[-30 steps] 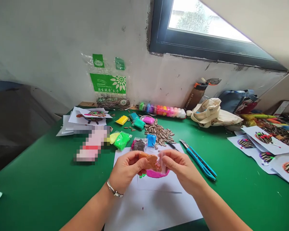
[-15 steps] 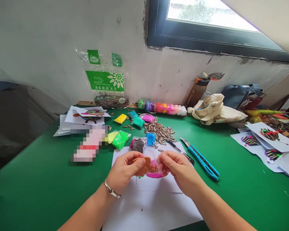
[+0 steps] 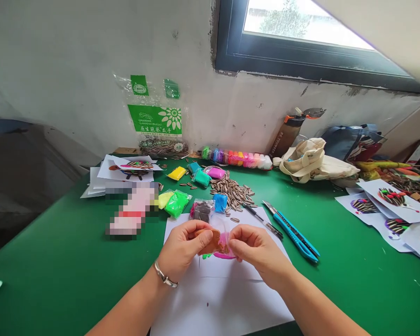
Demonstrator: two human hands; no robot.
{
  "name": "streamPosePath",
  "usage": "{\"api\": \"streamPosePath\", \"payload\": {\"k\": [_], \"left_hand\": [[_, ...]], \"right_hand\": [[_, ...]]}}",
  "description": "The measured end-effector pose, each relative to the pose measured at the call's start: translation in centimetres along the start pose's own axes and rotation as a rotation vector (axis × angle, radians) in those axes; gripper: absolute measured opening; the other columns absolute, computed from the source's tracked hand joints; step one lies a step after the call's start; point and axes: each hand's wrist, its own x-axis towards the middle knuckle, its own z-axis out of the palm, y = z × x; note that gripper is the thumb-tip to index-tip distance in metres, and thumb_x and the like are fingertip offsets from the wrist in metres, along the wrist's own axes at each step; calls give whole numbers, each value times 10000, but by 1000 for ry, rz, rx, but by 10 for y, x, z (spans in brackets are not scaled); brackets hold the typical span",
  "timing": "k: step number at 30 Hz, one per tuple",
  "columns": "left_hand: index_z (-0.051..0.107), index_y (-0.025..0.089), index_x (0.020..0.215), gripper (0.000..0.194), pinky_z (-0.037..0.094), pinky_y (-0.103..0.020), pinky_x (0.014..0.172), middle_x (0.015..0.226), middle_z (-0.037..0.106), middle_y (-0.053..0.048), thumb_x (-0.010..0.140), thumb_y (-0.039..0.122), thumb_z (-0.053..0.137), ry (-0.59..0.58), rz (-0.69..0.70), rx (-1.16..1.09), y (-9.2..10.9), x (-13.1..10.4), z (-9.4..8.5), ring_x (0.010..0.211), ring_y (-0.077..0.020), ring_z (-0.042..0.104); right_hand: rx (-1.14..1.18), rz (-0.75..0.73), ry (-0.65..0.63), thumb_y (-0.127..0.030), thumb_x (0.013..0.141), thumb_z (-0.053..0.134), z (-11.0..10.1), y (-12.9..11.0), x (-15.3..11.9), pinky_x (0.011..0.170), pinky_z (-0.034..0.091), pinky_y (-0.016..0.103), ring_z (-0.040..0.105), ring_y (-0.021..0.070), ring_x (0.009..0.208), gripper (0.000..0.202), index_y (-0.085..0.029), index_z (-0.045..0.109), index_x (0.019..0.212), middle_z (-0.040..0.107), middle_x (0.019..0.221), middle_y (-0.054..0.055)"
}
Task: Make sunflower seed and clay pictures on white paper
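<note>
My left hand [image 3: 185, 245], with a silver bracelet at its wrist, pinches a clear packet of orange-brown clay [image 3: 212, 240] between thumb and fingers. The fingers of my right hand [image 3: 254, 247] are closed at the packet's clear right edge. Beneath the packet, pink clay [image 3: 224, 255] and a bit of green show on a white sheet [image 3: 227, 298]. A packet of dark clay [image 3: 202, 211] and a blue packet [image 3: 220, 202] lie just beyond my hands.
Sunflower seeds [image 3: 233, 190] lie behind the sheet, near green [image 3: 177, 203] and yellow packets [image 3: 177, 173]. A blue cutter [image 3: 296, 235] and pens [image 3: 262, 219] are at the right. Seed pictures [image 3: 394, 200] lie far right; a bottle [image 3: 287, 135] stands by the wall.
My right hand has moved slightly left and down, closer to my left hand. The clear packet is still between them, and the view has shifted a little.
</note>
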Motion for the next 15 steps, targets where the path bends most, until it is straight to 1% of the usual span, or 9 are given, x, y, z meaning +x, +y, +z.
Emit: {"api": "streamPosePath", "payload": {"k": [3,5,8,11,13,14,15], "left_hand": [[668,143,826,307,550,-325,706,721,668,-25,664,379,778,24,7,20,1,0,0,697,-166,631],[668,146,833,301,557,-348,727,729,676,-27,669,376,773,19,9,29,2,0,0,713,-178,643],[658,153,852,308,565,-375,747,743,687,-27,672,377,769,-1,12,32,2,0,1,736,-198,663],[645,157,913,362,569,-400,749,806,706,-58,696,431,737,-41,31,89,0,-2,1,774,-232,679],[627,163,1033,424,554,-427,794,889,711,-90,735,456,697,-41,122,242,-1,-4,1,873,-265,673],[610,169,1101,460,529,-448,852,957,703,-107,748,455,686,-20,203,358,-1,-6,0,969,-285,647],[593,178,1157,492,483,-467,929,1046,682,-122,754,445,687,15,304,490,-2,-8,0,1089,-302,589]], "right_hand": [[73,16,-40,-274,749,690,3,-1,0,649,437,249,537,117,685,136,-151,632,759,605,729,4],[71,37,-50,-298,751,697,4,-1,1,705,450,284,559,141,738,163,-147,646,785,619,765,21],[2,33,-33,-326,765,689,5,2,0,670,425,271,532,134,704,194,-140,636,752,606,735,22],[-76,-15,-20,-343,795,655,7,5,-2,626,385,250,476,118,667,211,-151,600,727,563,703,3],[-165,-53,-5,-345,810,634,9,5,-4,596,354,238,429,107,638,221,-158,575,707,522,671,-15],[-216,-76,2,-344,816,625,10,5,-5,587,342,235,410,104,629,224,-161,565,700,507,661,-20],[-266,-102,8,-343,821,617,11,4,-6,581,333,233,396,103,624,228,-164,555,692,499,655,-24]]}}
